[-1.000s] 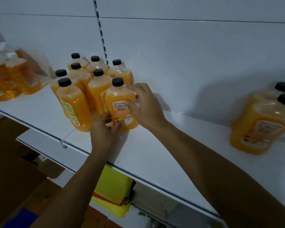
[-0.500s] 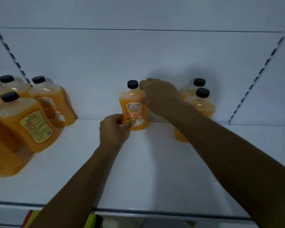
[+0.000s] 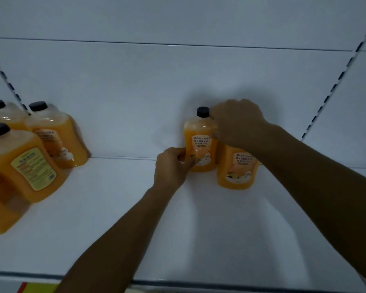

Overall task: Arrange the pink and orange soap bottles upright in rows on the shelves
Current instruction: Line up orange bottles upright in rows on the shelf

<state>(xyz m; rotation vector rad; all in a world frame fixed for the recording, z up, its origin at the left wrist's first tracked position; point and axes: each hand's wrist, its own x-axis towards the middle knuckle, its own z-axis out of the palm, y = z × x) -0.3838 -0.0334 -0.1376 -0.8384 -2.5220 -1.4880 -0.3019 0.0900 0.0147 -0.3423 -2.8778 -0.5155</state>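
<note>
At the rear of the white shelf (image 3: 114,218), the orange bottle (image 3: 201,144) stands upright, long axis vertical. Left hand (image 3: 171,168) pinches its base; right hand (image 3: 237,123) grips its shoulder, just beside a neighbouring bottle (image 3: 237,170) to the right.

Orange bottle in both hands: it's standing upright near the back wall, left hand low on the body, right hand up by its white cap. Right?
Not quite: the cap is black, not white, as the head view shows. The rest holds: the orange bottle stands upright near the back wall, the left hand low on its body and the right hand up by the cap.
</note>
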